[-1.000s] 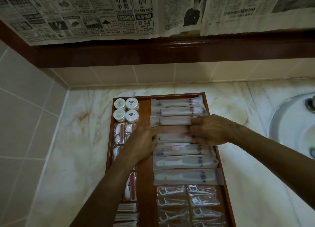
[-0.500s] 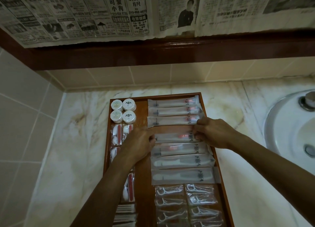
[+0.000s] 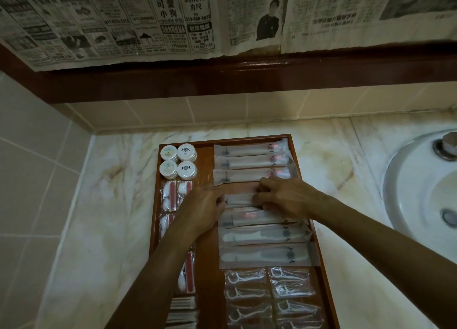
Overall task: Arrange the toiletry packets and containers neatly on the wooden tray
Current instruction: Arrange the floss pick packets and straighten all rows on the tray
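Marble countertop (image 3: 103, 229) w/ wooden tray (image 3: 209, 274)

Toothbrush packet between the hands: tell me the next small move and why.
Probably slide the toothbrush packet up the wooden tray toward the three packets stacked at the far end. The left hand and right hand pinch its two ends, and a strip of bare wood shows between it and the third packet, while the packets below lie close together.
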